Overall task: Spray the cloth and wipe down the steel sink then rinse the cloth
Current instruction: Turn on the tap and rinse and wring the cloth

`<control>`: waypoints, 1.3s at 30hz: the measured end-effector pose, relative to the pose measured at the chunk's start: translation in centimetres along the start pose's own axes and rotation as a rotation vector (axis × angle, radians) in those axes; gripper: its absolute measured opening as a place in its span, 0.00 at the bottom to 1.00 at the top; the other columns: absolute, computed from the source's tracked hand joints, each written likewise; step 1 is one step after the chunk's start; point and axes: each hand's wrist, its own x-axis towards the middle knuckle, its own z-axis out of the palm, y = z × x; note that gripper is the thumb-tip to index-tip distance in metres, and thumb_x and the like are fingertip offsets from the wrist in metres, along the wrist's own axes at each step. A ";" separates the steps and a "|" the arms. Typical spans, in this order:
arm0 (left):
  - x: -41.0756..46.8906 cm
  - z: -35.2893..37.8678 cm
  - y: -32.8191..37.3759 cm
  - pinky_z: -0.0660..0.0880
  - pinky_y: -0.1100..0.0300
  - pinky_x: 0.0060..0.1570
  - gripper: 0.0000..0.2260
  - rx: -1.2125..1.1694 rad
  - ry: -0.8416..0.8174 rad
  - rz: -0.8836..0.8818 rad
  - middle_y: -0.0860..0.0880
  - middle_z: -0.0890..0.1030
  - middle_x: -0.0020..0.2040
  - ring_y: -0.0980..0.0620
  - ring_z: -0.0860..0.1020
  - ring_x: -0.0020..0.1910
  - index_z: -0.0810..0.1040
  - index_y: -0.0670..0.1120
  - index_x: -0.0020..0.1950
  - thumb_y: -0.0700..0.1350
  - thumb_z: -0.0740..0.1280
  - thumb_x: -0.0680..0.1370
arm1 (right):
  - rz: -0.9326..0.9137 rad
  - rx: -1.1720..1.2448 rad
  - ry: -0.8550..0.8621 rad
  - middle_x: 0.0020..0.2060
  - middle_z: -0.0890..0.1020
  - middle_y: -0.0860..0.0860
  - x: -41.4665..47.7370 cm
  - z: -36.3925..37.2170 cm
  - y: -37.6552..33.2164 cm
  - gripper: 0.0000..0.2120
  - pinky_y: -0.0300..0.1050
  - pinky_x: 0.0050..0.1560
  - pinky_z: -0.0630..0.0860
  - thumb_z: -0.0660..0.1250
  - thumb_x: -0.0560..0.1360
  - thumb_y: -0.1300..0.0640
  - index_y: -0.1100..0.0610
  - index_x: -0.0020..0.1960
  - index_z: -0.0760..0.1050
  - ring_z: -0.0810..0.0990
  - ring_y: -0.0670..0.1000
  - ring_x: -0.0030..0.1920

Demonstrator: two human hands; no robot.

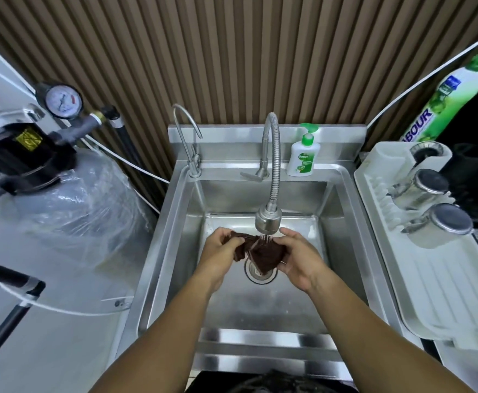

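Both hands grip a dark brown cloth [262, 255] over the steel sink [260, 304]: the left hand [220, 258] bunches one end, the right hand [299, 258] pinches the other. Water runs onto the cloth from the tap head [268, 220] just above the hands. The drain [256, 272] lies directly beneath them. A soap bottle [303, 154] stands beyond the hands on the sink's back ledge.

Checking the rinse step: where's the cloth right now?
Head view, centre: the brown cloth is held between the left hand and right hand, under the stream from the flexible faucet, over the sink drain.
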 end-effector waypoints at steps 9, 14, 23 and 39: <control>0.3 -0.4 0.2 0.78 0.44 0.35 0.07 -0.020 -0.065 -0.040 0.39 0.80 0.42 0.43 0.78 0.36 0.81 0.47 0.46 0.49 0.72 0.78 | -0.101 -0.454 0.004 0.47 0.84 0.58 -1.2 -0.3 0.1 0.15 0.55 0.58 0.80 0.63 0.75 0.69 0.57 0.53 0.84 0.83 0.56 0.47; 0.1 -0.9 0.9 0.79 0.45 0.55 0.18 -0.333 -0.296 -0.272 0.35 0.82 0.52 0.41 0.83 0.48 0.73 0.41 0.66 0.46 0.71 0.79 | -0.027 -0.637 -0.103 0.40 0.84 0.59 -1.6 -0.1 1.3 0.07 0.55 0.54 0.83 0.66 0.76 0.65 0.63 0.43 0.82 0.83 0.56 0.43; 0.7 -3.0 -1.4 0.78 0.46 0.56 0.18 0.053 -0.146 -0.230 0.37 0.81 0.50 0.42 0.80 0.47 0.75 0.45 0.61 0.30 0.69 0.74 | -0.068 -0.582 0.051 0.53 0.81 0.52 -1.7 -0.9 1.5 0.10 0.51 0.59 0.70 0.61 0.80 0.55 0.56 0.47 0.79 0.78 0.53 0.58; 0.8 -3.8 -1.9 0.78 0.51 0.50 0.07 -0.198 0.046 -0.096 0.42 0.83 0.46 0.47 0.81 0.43 0.79 0.45 0.51 0.34 0.68 0.79 | -0.213 -0.399 0.168 0.44 0.78 0.52 -2.0 -0.8 0.4 0.08 0.48 0.47 0.70 0.57 0.82 0.53 0.54 0.49 0.73 0.75 0.53 0.46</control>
